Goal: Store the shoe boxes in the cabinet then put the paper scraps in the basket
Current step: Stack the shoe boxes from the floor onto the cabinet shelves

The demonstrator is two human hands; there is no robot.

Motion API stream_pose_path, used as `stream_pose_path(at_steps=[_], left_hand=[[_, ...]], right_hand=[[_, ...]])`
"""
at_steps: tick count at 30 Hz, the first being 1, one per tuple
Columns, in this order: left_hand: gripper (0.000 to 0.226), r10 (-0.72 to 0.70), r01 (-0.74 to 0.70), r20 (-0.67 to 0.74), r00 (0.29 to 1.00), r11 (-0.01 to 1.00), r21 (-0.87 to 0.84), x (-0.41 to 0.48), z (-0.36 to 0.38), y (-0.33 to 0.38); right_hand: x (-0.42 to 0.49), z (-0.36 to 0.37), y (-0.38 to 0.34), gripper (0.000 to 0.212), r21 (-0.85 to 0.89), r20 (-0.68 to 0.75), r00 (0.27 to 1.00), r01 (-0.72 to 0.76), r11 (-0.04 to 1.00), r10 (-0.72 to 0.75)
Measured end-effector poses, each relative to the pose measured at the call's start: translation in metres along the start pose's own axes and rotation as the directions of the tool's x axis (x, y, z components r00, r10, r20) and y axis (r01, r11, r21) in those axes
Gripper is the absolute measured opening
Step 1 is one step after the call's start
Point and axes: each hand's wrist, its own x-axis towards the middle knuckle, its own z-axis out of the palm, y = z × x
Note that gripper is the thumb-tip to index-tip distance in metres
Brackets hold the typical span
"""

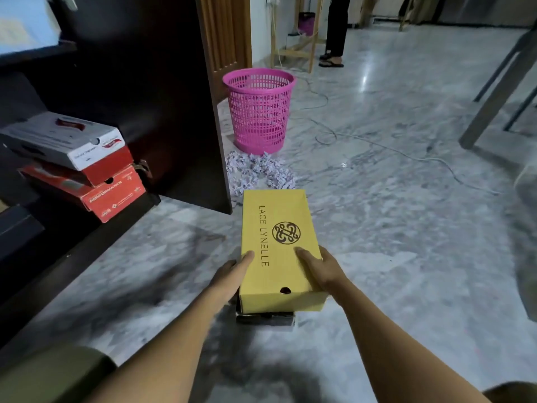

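A yellow shoe box point(277, 242) printed "LACE LYNELLE" lies on top of a dark box point(265, 319) on the marble floor. My left hand point(232, 274) grips its left side with the thumb on the lid. My right hand point(318, 267) grips its right side the same way. In the dark cabinet point(151, 91) at left, a white-and-red shoe box point(66, 141) is stacked on a red shoe box point(96, 193). Crumpled paper scraps point(258, 173) lie on the floor just beyond the yellow box. Behind them stands a pink mesh basket point(259, 109).
The open cabinet door point(215, 141) stands between the shelf and the basket. A white cable point(406, 152) runs across the floor at right. Furniture legs point(499, 85) stand at the far right, and a person's legs point(334, 33) are at the back by a wooden frame.
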Motion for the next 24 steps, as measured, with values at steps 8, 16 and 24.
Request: stream_pose_path(at_steps=[8,16,24], left_hand=[[0.066,0.005,0.007,0.107,0.994,0.994,-0.109,-0.003,-0.002,0.0],[0.039,0.029,-0.047,-0.045,0.999,0.887,-0.459,-0.02,-0.03,-0.011],[0.07,0.092,-0.23,-0.27,0.958,0.807,-0.543,-0.045,-0.087,-0.023]], right_hand=[[-0.005,-0.004,-0.001,0.054,0.119,0.195,0.981,-0.004,0.993,-0.019],[-0.001,-0.009,-0.054,0.04,0.101,0.375,0.913,0.133,0.986,-0.161],[-0.008,0.031,-0.116,0.052,0.142,0.586,0.755,0.262,0.954,-0.295]])
